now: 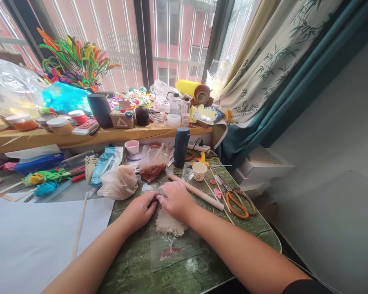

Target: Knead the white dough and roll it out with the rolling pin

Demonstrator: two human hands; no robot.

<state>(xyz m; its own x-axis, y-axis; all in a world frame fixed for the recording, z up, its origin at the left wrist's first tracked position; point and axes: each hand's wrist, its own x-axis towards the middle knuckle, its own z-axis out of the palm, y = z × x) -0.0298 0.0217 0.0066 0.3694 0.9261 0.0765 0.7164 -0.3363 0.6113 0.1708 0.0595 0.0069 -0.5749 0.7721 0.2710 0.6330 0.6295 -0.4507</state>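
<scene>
A flattened, pale slab of dough or clay [170, 224] with a ragged near edge lies on a clear plastic sheet [159, 261] on the green table. My left hand [141, 210] is at the slab's far left corner, fingers curled inward and thumb bent. Over the slab's far part reaches my right hand [176, 200], its fingers closed and meeting the left fingertips. What the fingers pinch between them is hidden. A wooden rolling pin [202, 194] rests just right of my right hand. Reddish smears mark the sheet nearer to me.
Orange-handled scissors [237, 204], thin sticks [212, 190] and a paper cup [199, 171] lie to the right. Behind my hands stand a dark blue bottle [181, 149], a bag of red-brown material [153, 169] and a crumpled plastic bag [119, 181]. White paper [43, 241] covers the left.
</scene>
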